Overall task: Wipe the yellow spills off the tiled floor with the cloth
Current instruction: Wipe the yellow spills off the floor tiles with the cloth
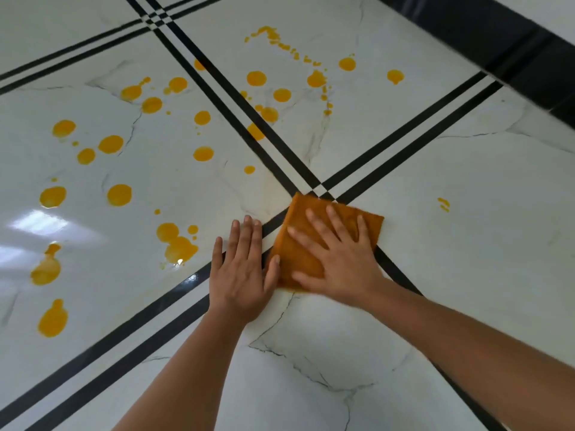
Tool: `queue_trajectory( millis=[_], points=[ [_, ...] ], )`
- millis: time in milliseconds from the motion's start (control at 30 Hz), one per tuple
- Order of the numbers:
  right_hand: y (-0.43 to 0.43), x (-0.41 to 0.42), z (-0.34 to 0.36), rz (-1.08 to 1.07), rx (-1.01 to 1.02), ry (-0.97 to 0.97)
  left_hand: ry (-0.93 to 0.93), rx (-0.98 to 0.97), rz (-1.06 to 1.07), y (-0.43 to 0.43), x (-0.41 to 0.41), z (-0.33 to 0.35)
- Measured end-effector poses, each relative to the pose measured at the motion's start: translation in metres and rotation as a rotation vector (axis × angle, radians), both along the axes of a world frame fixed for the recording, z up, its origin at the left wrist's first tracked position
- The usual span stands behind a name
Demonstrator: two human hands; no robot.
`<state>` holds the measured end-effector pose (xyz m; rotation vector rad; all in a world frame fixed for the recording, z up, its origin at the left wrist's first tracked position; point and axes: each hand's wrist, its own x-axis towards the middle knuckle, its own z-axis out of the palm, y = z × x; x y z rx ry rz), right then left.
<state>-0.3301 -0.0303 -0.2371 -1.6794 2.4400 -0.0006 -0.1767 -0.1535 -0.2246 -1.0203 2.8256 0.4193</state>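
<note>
Orange cloth [300, 258]: folded flat into a rectangle, lying on the floor just on the near side of a stripe crossing, far corner touching that crossing, body laid over one pair of stripes.
Right grip [342, 262]: released, palm down, fingers straight and spread, pressing flat on the cloth; slightly blurred.
Left grip [241, 275]: released, grasping nothing, palm flat on the floor just left of the cloth, fingers straight and close together, thumb tip touching the cloth's left edge.
Yellow spills [119, 195]: many round drops and larger blobs, scattered over the tile left of the cloth and the tile beyond the crossing; nearest blob near the left fingertips; all apart from the cloth.
Small yellow streak [444, 204]: alone on the right-hand tile, well apart from the cloth.
Floor [311, 353]: glossy white tiles with grey veins, bright glare at the left.
Black stripes [140, 346]: in pairs along the tile edges, crossing at two places.
Dark skirting [497, 35]: along the floor's edge at the top right.
Forearms: bare, reaching in from the bottom edge.
</note>
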Motion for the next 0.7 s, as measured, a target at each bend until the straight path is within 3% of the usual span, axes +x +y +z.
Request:
queue_trajectory(
  millis=[67, 167, 200, 233, 333, 367, 400, 467, 567, 633, 700],
  points=[
    [0.025, -0.030, 0.003, 0.053, 0.025, -0.005, 0.003, 0.008, -0.027, 0.002, -0.008, 0.000],
    [0.016, -0.069, 0.007, -0.493, 0.037, -0.026, 0.022, 0.003, -0.054, 0.010, -0.024, -0.001],
    [0.012, -0.064, 0.006, -0.557, 0.030, -0.005, 0.026, 0.007, -0.063, 0.013, -0.030, -0.002],
    [0.014, -0.057, 0.007, -0.504, -0.007, 0.007, 0.029, 0.010, -0.083, 0.017, -0.039, -0.002],
    [0.054, -0.060, 0.004, -0.006, 0.005, 0.021, 0.056, -0.006, -0.141, 0.022, -0.065, -0.004],
    [0.061, -0.081, 0.005, 0.028, 0.021, 0.006, 0.058, -0.017, -0.156, 0.022, -0.071, -0.004],
    [0.068, -0.105, 0.006, -0.075, 0.039, 0.013, 0.055, -0.016, -0.179, 0.025, -0.081, -0.004],
    [0.069, -0.139, 0.004, -0.502, 0.013, 0.016, 0.066, -0.026, -0.194, 0.028, -0.095, -0.006],
    [0.068, -0.114, -0.001, -0.945, -0.051, 0.054, 0.065, -0.032, -0.217, 0.031, -0.111, -0.006],
    [0.062, -0.069, -0.003, -0.922, -0.060, 0.067, 0.070, -0.032, -0.190, 0.030, -0.112, -0.006],
    [0.059, -0.051, -0.001, -0.706, -0.072, 0.082, 0.065, -0.024, -0.158, 0.030, -0.108, -0.006]
  ],
)
